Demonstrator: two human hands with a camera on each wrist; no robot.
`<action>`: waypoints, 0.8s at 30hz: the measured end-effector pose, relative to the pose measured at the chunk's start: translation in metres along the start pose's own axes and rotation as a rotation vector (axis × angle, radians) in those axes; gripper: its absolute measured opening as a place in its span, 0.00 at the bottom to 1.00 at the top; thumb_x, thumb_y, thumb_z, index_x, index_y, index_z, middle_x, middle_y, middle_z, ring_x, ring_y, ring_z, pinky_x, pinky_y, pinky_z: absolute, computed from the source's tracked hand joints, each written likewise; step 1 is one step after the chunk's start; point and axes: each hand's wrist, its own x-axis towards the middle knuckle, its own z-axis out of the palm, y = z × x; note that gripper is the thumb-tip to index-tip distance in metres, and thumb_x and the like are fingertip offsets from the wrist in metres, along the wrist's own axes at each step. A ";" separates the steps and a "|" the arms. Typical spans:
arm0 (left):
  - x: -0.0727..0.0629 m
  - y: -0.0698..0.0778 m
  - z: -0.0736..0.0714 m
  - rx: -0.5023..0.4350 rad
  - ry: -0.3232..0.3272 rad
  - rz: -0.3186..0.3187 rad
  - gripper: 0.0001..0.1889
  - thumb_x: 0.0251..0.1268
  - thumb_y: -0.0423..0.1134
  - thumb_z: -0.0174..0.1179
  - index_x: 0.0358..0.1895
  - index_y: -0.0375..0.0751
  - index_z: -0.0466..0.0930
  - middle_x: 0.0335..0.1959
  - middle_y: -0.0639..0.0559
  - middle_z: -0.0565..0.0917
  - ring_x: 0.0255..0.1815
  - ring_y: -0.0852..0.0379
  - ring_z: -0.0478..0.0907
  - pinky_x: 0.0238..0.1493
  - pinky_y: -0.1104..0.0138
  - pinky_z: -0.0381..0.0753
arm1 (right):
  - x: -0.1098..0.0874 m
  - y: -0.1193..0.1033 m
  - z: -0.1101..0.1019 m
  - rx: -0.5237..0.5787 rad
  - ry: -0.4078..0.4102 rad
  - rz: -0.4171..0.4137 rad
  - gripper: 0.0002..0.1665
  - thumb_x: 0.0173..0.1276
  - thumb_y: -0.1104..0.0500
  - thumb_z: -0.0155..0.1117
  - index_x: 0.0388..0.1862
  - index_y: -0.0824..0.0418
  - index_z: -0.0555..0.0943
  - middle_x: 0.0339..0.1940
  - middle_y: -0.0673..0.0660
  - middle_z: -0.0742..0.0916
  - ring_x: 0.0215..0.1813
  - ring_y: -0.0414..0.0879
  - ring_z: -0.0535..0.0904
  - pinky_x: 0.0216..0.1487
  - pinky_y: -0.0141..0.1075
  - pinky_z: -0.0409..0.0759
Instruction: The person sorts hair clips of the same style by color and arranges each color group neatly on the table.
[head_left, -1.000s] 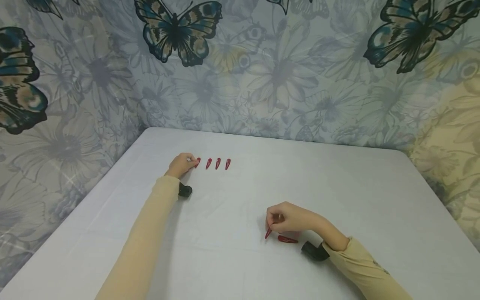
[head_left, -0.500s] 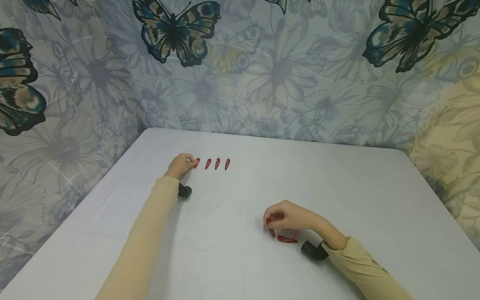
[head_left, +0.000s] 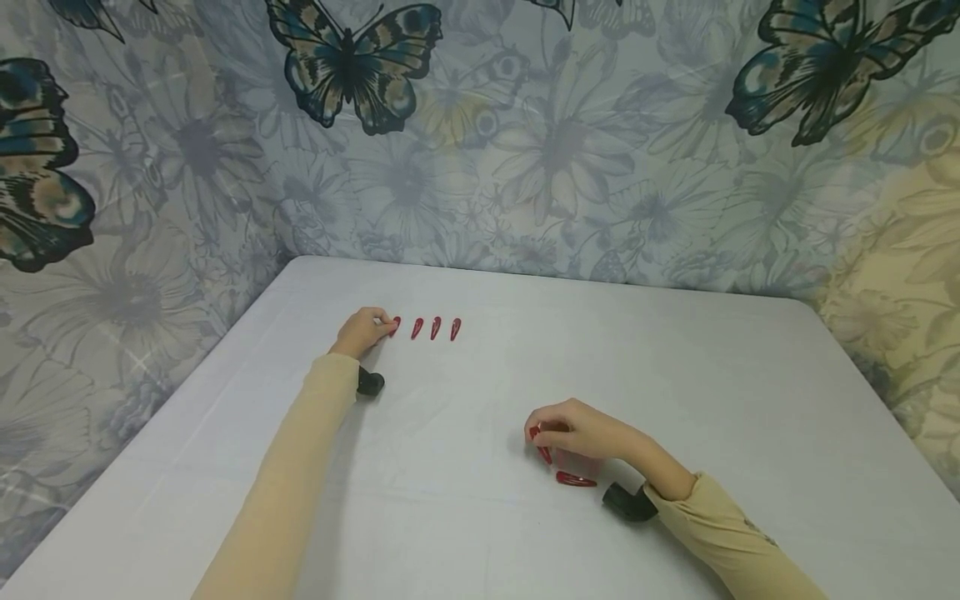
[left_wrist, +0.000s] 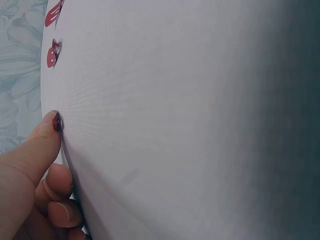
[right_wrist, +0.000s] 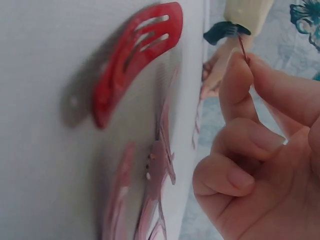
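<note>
My left hand [head_left: 362,332] pinches the leftmost red hair clip [head_left: 395,326] of a row at the far left of the table; in the left wrist view, this clip [left_wrist: 57,121] shows at the thumb tip. To its right several more red clips [head_left: 436,327] lie side by side, slightly slanted. Nearer the front, my right hand [head_left: 585,432] holds a red snap hair clip [head_left: 545,454] between thumb and finger, seen edge-on in the right wrist view. Below that hand lies another red clip [head_left: 576,479], turned sideways. Pink hair clips [right_wrist: 159,170] lie beside it, mostly hidden from the head view.
A white cloth covers the table [head_left: 675,375]. Behind and on both sides hangs a floral backdrop [head_left: 555,150] with large butterflies. Black wrist straps [head_left: 628,502] sit at both cuffs.
My right hand has raised its red clip slightly, turning it from one slant to the other. The left hand stays in place on the leftmost clip.
</note>
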 end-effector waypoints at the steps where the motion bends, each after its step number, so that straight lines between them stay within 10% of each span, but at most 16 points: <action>1: 0.000 0.001 0.000 -0.003 0.001 0.001 0.12 0.71 0.44 0.57 0.37 0.38 0.78 0.11 0.58 0.67 0.19 0.61 0.63 0.29 0.68 0.62 | -0.001 0.000 0.000 -0.010 0.013 0.007 0.06 0.73 0.62 0.57 0.39 0.64 0.80 0.24 0.58 0.81 0.26 0.39 0.73 0.34 0.27 0.73; 17: -0.003 -0.004 0.004 -0.017 0.012 0.021 0.11 0.70 0.44 0.58 0.36 0.38 0.78 0.12 0.59 0.68 0.19 0.61 0.65 0.28 0.68 0.63 | 0.011 -0.003 -0.010 -0.085 0.193 0.149 0.14 0.61 0.65 0.69 0.20 0.64 0.74 0.22 0.60 0.87 0.23 0.32 0.70 0.25 0.26 0.63; 24: -0.001 -0.004 0.002 -0.029 0.007 0.025 0.12 0.71 0.44 0.58 0.36 0.38 0.78 0.12 0.58 0.67 0.18 0.61 0.64 0.27 0.68 0.63 | 0.027 0.006 -0.020 -0.035 0.274 0.236 0.07 0.67 0.62 0.64 0.35 0.67 0.83 0.25 0.58 0.87 0.31 0.38 0.76 0.40 0.31 0.73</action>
